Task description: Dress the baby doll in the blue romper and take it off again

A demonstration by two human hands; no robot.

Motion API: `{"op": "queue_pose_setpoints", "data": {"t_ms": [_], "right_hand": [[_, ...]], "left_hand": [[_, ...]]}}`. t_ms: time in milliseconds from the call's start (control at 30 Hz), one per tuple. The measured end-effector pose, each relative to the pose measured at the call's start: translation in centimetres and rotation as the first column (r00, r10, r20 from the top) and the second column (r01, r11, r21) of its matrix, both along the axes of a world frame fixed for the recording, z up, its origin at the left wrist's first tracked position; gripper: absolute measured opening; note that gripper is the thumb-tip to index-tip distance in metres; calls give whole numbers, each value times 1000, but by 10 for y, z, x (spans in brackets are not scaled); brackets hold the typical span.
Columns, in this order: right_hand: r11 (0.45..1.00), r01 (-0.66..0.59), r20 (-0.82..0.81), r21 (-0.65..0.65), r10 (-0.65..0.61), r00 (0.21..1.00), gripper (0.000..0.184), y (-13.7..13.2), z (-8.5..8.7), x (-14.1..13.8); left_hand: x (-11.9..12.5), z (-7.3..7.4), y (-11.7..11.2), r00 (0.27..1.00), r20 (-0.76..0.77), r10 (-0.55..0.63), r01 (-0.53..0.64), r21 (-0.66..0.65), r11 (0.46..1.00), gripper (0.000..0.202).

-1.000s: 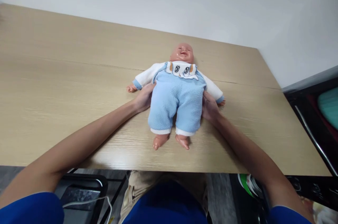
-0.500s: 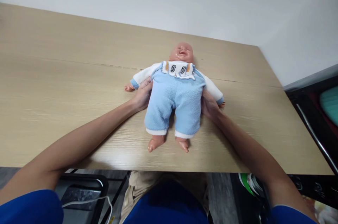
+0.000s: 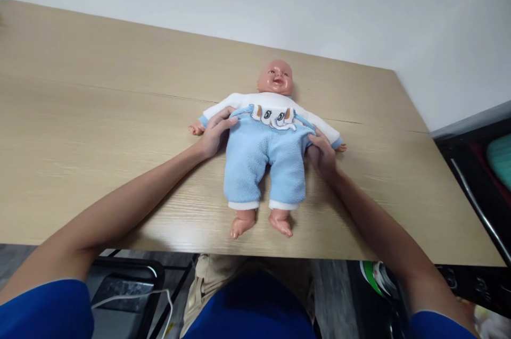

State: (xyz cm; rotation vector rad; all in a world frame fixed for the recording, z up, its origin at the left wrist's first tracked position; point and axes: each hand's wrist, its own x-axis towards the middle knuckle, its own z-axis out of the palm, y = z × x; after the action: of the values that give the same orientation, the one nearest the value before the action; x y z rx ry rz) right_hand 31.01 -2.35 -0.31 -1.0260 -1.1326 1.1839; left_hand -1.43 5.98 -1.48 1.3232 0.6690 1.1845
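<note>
Glossy plastic doll (image 3: 275, 77) in fleecy cloth romper (image 3: 265, 160) (matt wood-grain table (image 3: 99, 94)).

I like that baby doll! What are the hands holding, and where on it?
The blue overalls on the baby doll, at their top edge: the left hand pinches one side by the strap, the right hand the other side.

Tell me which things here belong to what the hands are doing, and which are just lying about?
In use: baby doll, its blue overalls, left hand and right hand gripping the overalls' sides, table under it.
Lying about: white cable, green-and-white item below the table, teal object at right.
</note>
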Motion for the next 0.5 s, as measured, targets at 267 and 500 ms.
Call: {"op": "queue_pose_setpoints", "data": {"t_ms": [267, 500], "right_hand": [[998, 11, 83, 61, -16, 996, 38, 12, -5, 7], [989, 14, 480, 150, -85, 873, 47, 7, -15, 16]], "left_hand": [[6, 4, 8, 966, -241, 96, -53, 178, 983, 64], [-5, -13, 6, 732, -545, 409, -85, 522, 848, 65]]}}
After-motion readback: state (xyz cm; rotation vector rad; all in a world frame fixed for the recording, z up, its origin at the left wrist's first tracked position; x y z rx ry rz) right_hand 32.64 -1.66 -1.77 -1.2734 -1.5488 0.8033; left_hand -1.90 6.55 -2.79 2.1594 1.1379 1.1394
